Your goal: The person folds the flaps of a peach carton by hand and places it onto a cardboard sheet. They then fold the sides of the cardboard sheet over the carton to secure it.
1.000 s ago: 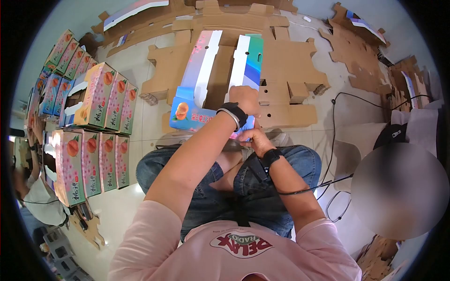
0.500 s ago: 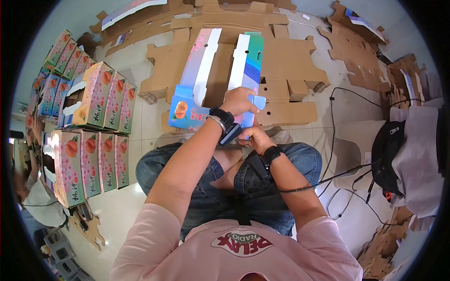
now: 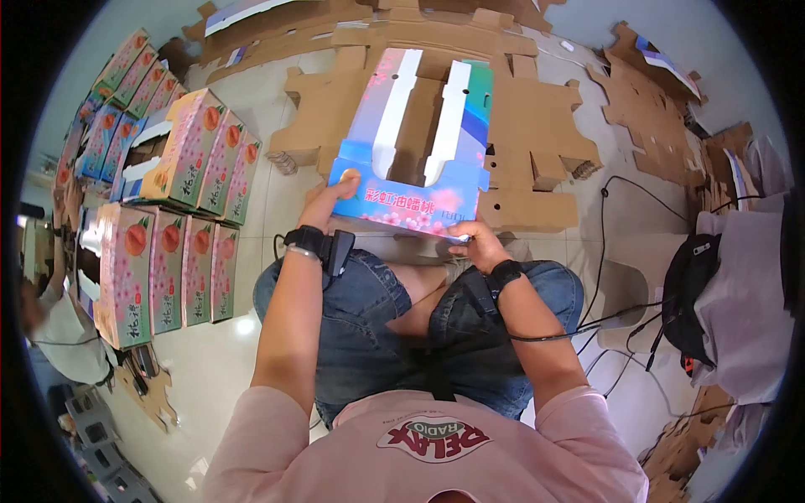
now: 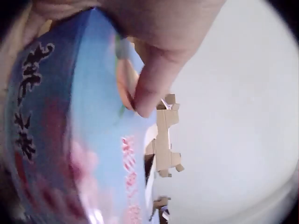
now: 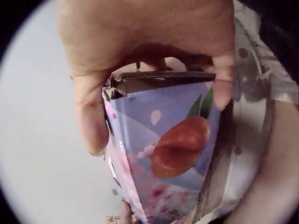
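Note:
A blue and pink printed peach box (image 3: 401, 199) with a long opening between white flaps (image 3: 397, 109) lies in front of my crossed legs, its lettered end toward me. My left hand (image 3: 322, 206) grips the near left corner. In the left wrist view the thumb (image 4: 156, 84) presses on the printed peach while other fingers go behind the edge. My right hand (image 3: 483, 246) holds the near right bottom corner. The right wrist view shows its thumb and fingers on opposite sides of a peach-printed panel (image 5: 140, 116), below layered cardboard edges (image 5: 163, 74).
Flat brown cardboard blanks (image 3: 537, 126) cover the floor beyond the box. Stacked peach boxes (image 3: 126, 277) stand at the left, near another person (image 3: 71, 335). A black cable (image 3: 602, 251) runs along the right, beside a pale stool (image 3: 625, 251) and a black bag (image 3: 692, 285).
My left hand has left the near right part of the box and moved left to its near left corner. The lettered end now shows fully. My right hand stays at the right corner.

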The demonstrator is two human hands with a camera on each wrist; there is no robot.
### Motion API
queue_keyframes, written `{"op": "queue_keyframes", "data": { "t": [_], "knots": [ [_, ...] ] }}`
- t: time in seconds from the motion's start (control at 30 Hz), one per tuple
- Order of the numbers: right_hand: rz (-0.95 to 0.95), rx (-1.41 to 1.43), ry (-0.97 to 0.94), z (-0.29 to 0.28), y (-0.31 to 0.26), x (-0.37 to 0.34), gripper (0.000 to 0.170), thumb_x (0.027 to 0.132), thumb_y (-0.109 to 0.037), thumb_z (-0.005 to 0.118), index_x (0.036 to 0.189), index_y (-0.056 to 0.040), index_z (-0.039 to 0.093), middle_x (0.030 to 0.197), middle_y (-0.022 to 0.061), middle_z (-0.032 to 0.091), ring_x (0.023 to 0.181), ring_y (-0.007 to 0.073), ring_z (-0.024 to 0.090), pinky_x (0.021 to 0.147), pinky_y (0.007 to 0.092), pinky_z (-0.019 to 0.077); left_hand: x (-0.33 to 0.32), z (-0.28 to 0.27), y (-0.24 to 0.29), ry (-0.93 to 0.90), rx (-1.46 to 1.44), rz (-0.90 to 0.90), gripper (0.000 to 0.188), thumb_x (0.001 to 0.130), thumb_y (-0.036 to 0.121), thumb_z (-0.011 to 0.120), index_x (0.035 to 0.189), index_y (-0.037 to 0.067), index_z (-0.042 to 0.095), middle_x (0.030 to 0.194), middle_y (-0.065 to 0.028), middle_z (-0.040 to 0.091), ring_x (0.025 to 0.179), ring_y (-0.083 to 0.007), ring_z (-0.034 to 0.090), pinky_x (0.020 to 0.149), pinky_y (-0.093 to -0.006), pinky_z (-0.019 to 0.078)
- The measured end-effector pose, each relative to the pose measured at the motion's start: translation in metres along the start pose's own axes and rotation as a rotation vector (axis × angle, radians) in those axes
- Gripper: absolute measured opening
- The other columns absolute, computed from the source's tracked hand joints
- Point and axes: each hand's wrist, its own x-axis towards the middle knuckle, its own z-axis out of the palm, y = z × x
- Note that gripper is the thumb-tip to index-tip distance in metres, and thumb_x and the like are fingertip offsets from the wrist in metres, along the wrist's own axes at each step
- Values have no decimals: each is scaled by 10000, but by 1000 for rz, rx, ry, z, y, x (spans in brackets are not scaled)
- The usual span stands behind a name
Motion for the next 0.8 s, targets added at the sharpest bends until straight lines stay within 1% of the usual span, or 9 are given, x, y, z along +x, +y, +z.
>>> {"op": "queue_keyframes", "data": {
  "t": [0.17, 0.37, 0.43, 0.5, 0.53, 0.6, 0.63, 0.7, 0.8],
  "knots": [
    [22, 40, -16, -22, -6, -2, 354, 703, -283, 677, 1009, -121, 604, 993, 17, 621, 906, 175, 558, 669, 335, 464, -19, 7, 27, -145, -169, -330, 508, 711, 225, 746, 1144, 52, 545, 1056, -96, 603, 943, -198, 602, 829, -355, 483],
    [-106, 261, 342, -29, -16, -17, 415, 698, -395, 688, 999, -126, 593, 879, 35, 622, 769, 171, 576, 534, 286, 433, -12, 29, -1, -407, -302, -223, 680, 681, 242, 764, 1251, 66, 437, 1103, -87, 575, 1033, -199, 564, 846, -391, 477],
    [-89, 325, 349, -34, -11, -13, 427, 714, -304, 712, 1056, -85, 580, 902, 50, 617, 791, 201, 582, 629, 301, 467, -7, 34, -13, -421, -326, -253, 708, 664, 220, 771, 1260, 60, 424, 1109, -88, 576, 1034, -202, 565, 855, -388, 473],
    [-650, 23, 757, -28, 0, 1, 476, 715, -161, 714, 1135, -19, 540, 989, 91, 597, 899, 263, 571, 804, 354, 460, -13, 46, -13, -405, -232, -182, 714, 652, 187, 769, 1262, 55, 422, 1111, -90, 578, 1028, -205, 569, 855, -381, 474],
    [-652, 14, 753, -29, 2, 4, 476, 715, -161, 714, 1135, -19, 540, 989, 91, 597, 899, 263, 571, 804, 354, 460, -19, 49, -13, -355, -116, -103, 693, 694, 249, 738, 1285, 71, 421, 1155, -94, 561, 1043, -212, 562, 845, -427, 469],
    [-1007, -866, 1228, -8, -9, -9, 563, 688, -66, 709, 1197, 27, 487, 1092, 133, 561, 1027, 318, 523, 930, 387, 393, -33, 56, -1, -320, -124, -105, 703, 684, 259, 742, 1283, 73, 424, 1143, -94, 569, 1041, -204, 563, 842, -405, 468],
    [-1007, -877, 1225, 4, -15, -14, 563, 688, -66, 709, 1197, 27, 487, 1092, 133, 561, 1027, 318, 523, 930, 387, 393, -36, 58, 0, -288, -122, -112, 713, 674, 269, 747, 1281, 76, 428, 1131, -94, 577, 1038, -195, 565, 839, -383, 466],
    [-1050, -899, 777, 32, -29, -15, 568, 664, -120, 723, 1167, 34, 508, 1138, 172, 534, 1083, 341, 486, 944, 401, 375, -33, 59, -3, -328, -136, -92, 708, 669, 244, 746, 1277, 72, 427, 1115, -93, 583, 1029, -194, 569, 833, -368, 470],
    [-1006, -896, 458, 63, -41, 7, 541, 660, -141, 732, 1131, 36, 535, 1131, 188, 535, 1069, 346, 495, 928, 394, 389, -21, 63, -16, -324, -204, -48, 623, 633, 159, 756, 1180, 30, 486, 1049, -97, 602, 958, -194, 591, 822, -327, 474]
  ]
}}
